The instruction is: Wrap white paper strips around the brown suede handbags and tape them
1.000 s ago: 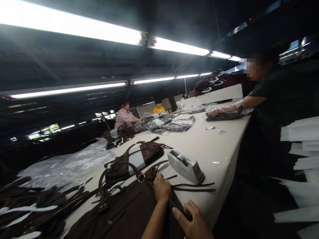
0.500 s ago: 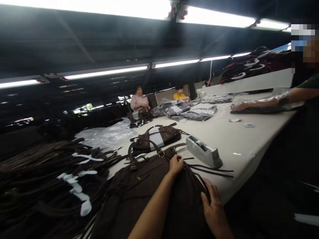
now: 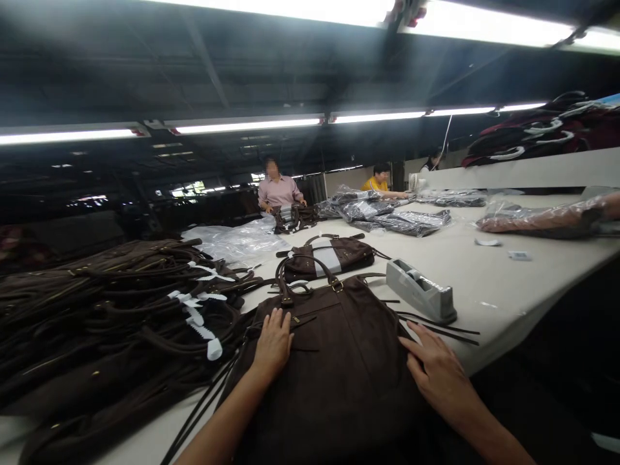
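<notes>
A large dark brown bag (image 3: 334, 361) lies flat in front of me, its handles pointing away. My left hand (image 3: 274, 343) rests on the bag's upper left part, fingers extended and lying on the fabric. At the bag's right edge is my right hand (image 3: 433, 356), its fingers spread and touching the side. Beyond the handles lies a smaller-looking brown bag (image 3: 349, 257) with a pale band (image 3: 327, 259) around its middle. A grey tape dispenser (image 3: 420, 294) stands behind my right hand, beside thin dark straps.
Brown bags with white tags are piled at left (image 3: 121, 310). Clear plastic (image 3: 237, 239) and plastic-wrapped items (image 3: 411, 221) lie farther back on the pale table (image 3: 504, 284). People stand beyond; another person's hand (image 3: 611, 205) touches a wrapped item at right.
My left hand has moved from the bag's top near the handle to its upper left part, and its fingers have opened. My right hand stays at the right edge. The view has shifted.
</notes>
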